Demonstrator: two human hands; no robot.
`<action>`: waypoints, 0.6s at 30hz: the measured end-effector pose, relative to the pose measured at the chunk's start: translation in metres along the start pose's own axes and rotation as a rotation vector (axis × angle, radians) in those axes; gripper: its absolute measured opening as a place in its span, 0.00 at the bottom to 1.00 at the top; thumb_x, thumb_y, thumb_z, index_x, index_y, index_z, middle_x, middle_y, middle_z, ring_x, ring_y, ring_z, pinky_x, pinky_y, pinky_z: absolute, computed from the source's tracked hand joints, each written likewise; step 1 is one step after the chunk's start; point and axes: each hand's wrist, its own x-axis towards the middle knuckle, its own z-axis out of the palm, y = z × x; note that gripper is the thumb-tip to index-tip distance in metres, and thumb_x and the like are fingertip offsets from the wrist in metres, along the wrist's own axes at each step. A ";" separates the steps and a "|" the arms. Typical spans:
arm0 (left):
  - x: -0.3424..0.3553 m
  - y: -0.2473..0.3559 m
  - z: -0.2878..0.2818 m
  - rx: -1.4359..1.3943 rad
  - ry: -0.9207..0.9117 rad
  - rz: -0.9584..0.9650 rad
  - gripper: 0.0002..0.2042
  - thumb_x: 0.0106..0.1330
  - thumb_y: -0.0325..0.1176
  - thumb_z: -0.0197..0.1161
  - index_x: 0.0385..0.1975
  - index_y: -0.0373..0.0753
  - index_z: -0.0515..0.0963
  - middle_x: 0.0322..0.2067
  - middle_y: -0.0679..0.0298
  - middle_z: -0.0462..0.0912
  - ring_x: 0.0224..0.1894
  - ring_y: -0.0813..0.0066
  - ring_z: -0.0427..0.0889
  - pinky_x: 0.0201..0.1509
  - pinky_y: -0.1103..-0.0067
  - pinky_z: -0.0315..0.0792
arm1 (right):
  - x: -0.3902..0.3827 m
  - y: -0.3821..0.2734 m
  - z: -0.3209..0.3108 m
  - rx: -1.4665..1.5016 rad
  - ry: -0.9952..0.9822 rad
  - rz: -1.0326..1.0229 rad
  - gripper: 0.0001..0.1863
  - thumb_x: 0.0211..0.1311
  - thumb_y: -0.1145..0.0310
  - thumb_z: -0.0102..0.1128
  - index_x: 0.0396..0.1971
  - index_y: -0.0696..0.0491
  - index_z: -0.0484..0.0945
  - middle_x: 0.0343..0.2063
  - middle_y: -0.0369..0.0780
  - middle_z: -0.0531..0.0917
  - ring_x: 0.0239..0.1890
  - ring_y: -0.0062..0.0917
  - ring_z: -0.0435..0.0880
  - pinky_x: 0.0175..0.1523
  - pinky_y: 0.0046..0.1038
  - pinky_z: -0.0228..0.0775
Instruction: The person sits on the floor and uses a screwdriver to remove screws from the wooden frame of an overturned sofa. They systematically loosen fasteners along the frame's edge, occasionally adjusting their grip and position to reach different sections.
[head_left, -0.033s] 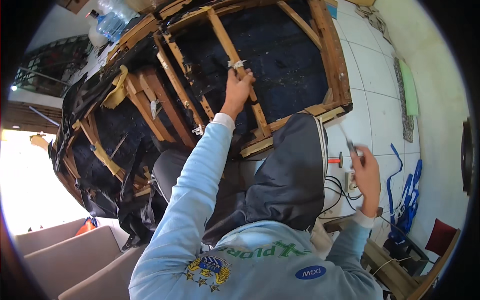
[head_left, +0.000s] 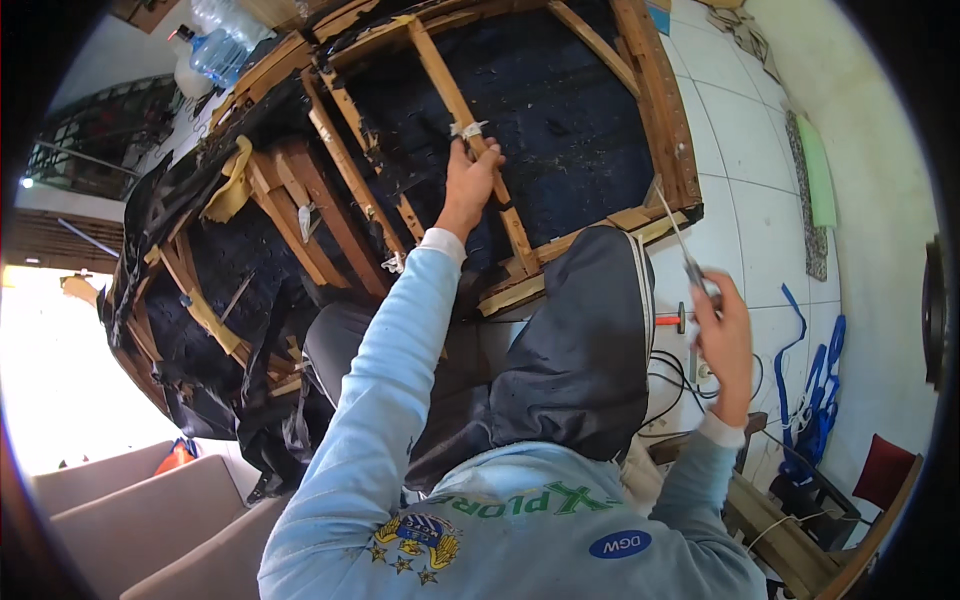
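Observation:
An old upturned wooden furniture frame [head_left: 655, 100], backed with dark torn fabric [head_left: 570, 120], lies in front of my knees. My left hand [head_left: 470, 188] is closed round a slat [head_left: 438, 62] of it, just below a white strip [head_left: 468, 130] tied or stuck on the wood. Off the frame's near right corner, my right hand [head_left: 724, 335] grips a hand tool [head_left: 679, 235] with a long thin metal shaft and a dark handle. Its tip points up and left, overlapping the frame's corner in view; whether it touches cannot be told. Knife or screwdriver is unclear.
A red-handled hammer [head_left: 670, 320] lies on the white tiles beside my right knee, near black cable [head_left: 672, 372]. Blue straps [head_left: 818, 400] and a green strip [head_left: 820, 185] are by the right wall. Beige upholstered pieces [head_left: 145, 515] stand lower left; a water bottle [head_left: 220, 55] stands far left.
My right hand has shifted slightly, and the tool's shaft now reaches farther up and left, toward the frame's corner. The left hand keeps its grip on the slat.

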 end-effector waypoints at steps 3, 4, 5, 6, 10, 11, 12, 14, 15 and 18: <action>-0.005 0.009 -0.005 0.304 0.047 0.177 0.24 0.76 0.37 0.71 0.66 0.33 0.75 0.58 0.56 0.83 0.56 0.62 0.86 0.61 0.67 0.80 | 0.031 -0.032 0.066 0.347 -0.131 -0.048 0.17 0.80 0.62 0.64 0.61 0.53 0.83 0.29 0.38 0.84 0.26 0.21 0.82 0.35 0.30 0.77; -0.010 0.013 -0.011 0.493 0.104 0.390 0.23 0.75 0.37 0.71 0.65 0.33 0.77 0.59 0.53 0.82 0.58 0.58 0.85 0.64 0.66 0.78 | 0.048 -0.026 0.097 0.321 -0.120 -0.191 0.18 0.79 0.62 0.65 0.62 0.52 0.83 0.31 0.40 0.86 0.30 0.22 0.84 0.39 0.31 0.79; -0.015 0.020 -0.021 0.679 0.166 0.612 0.23 0.74 0.37 0.72 0.64 0.32 0.78 0.60 0.49 0.82 0.61 0.54 0.83 0.66 0.66 0.77 | 0.063 -0.022 0.125 0.294 -0.113 -0.340 0.18 0.79 0.63 0.65 0.62 0.52 0.83 0.33 0.41 0.88 0.34 0.23 0.87 0.42 0.31 0.80; -0.020 0.033 -0.035 0.805 0.162 0.705 0.23 0.73 0.38 0.72 0.64 0.35 0.79 0.64 0.47 0.80 0.65 0.50 0.80 0.71 0.61 0.73 | 0.071 -0.032 0.146 0.321 -0.111 -0.313 0.19 0.78 0.63 0.66 0.63 0.51 0.84 0.38 0.44 0.90 0.38 0.27 0.90 0.45 0.32 0.81; -0.026 0.054 -0.095 1.229 0.298 0.777 0.27 0.74 0.43 0.70 0.70 0.42 0.76 0.76 0.43 0.67 0.81 0.38 0.59 0.85 0.46 0.49 | 0.096 -0.043 0.179 0.220 -0.101 -0.392 0.20 0.76 0.64 0.67 0.63 0.51 0.85 0.46 0.46 0.93 0.42 0.36 0.92 0.50 0.33 0.81; -0.026 0.052 -0.104 1.222 0.359 0.716 0.29 0.74 0.46 0.69 0.72 0.43 0.74 0.78 0.42 0.63 0.83 0.38 0.55 0.86 0.44 0.44 | 0.100 -0.049 0.176 0.214 -0.141 -0.393 0.19 0.76 0.65 0.67 0.63 0.51 0.86 0.48 0.47 0.92 0.45 0.39 0.92 0.51 0.33 0.81; -0.024 0.049 -0.105 1.209 0.408 0.659 0.31 0.75 0.48 0.69 0.74 0.44 0.73 0.80 0.42 0.60 0.85 0.37 0.50 0.86 0.43 0.40 | 0.103 -0.055 0.168 0.206 -0.173 -0.385 0.19 0.75 0.65 0.67 0.62 0.51 0.86 0.50 0.47 0.92 0.47 0.41 0.92 0.53 0.33 0.82; -0.024 0.040 -0.101 1.265 0.446 0.598 0.34 0.75 0.52 0.67 0.77 0.45 0.68 0.82 0.42 0.55 0.86 0.36 0.44 0.87 0.44 0.37 | 0.111 -0.055 0.164 0.192 -0.172 -0.439 0.19 0.75 0.66 0.67 0.62 0.51 0.87 0.53 0.48 0.91 0.50 0.43 0.92 0.55 0.34 0.82; -0.021 0.037 -0.097 1.290 0.460 0.569 0.36 0.75 0.53 0.66 0.79 0.46 0.66 0.83 0.41 0.52 0.87 0.35 0.41 0.87 0.44 0.35 | 0.116 -0.051 0.167 0.184 -0.140 -0.500 0.19 0.74 0.67 0.68 0.62 0.52 0.87 0.52 0.49 0.91 0.50 0.44 0.92 0.55 0.34 0.82; -0.015 0.035 -0.089 1.357 0.493 0.510 0.38 0.75 0.57 0.65 0.80 0.47 0.64 0.83 0.42 0.50 0.87 0.35 0.39 0.87 0.43 0.33 | 0.120 -0.042 0.174 0.167 -0.082 -0.615 0.19 0.74 0.67 0.68 0.62 0.53 0.86 0.52 0.49 0.91 0.52 0.45 0.92 0.55 0.34 0.82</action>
